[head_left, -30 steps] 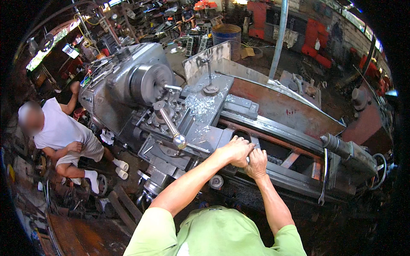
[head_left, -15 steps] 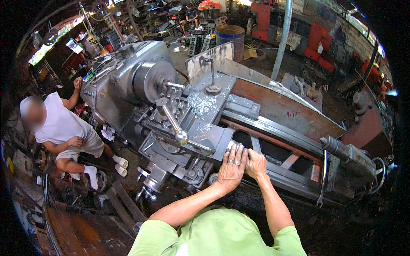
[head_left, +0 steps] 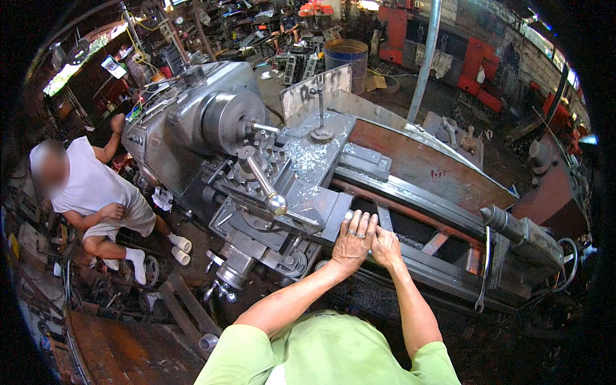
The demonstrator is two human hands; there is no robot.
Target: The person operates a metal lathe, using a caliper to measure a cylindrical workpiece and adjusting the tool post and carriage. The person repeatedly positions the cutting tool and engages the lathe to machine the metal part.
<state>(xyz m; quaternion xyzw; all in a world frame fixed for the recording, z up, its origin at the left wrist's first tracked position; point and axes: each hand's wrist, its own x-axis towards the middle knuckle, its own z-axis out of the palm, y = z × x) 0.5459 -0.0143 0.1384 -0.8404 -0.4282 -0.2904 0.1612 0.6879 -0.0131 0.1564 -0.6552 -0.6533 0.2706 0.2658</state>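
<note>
- Where the two forearms rise from the lower edge, both hands meet at the picture's centre on the front rail of a lathe bed [head_left: 410, 192].
- Left hand [head_left: 354, 239]: fingers spread and laid flat, palm down, on the rail just right of the carriage [head_left: 289, 212]; a ring shows on one finger.
- Right hand [head_left: 387, 247]: lies against the left hand at its 3 o'clock side; its fingers curl under, so whether they pinch anything cannot be told.
- The surface beneath both palms is hidden.
- One long lever with a ball knob [head_left: 263, 183] rises from the carriage, at 10 o'clock from the hands.
- One chuck [head_left: 228, 122] sits at 11 o'clock, on the grey headstock; its far side is hidden.
- Metal chips [head_left: 305, 154] lie scattered on the carriage top; too many and too small to count.
- One tailstock [head_left: 523, 231] stands at 3 o'clock, with one spanner [head_left: 486, 269] hanging below it.
- One other person [head_left: 90, 192] crouches at 9 o'clock on the floor, in a white shirt and white socks.
- One blue drum [head_left: 346, 56] stands at 12 o'clock; the workshop clutter beyond it is bent by the lens and hard to make out.
- The wearer's green shirt [head_left: 321, 353] is cut off at the lower edge.
</note>
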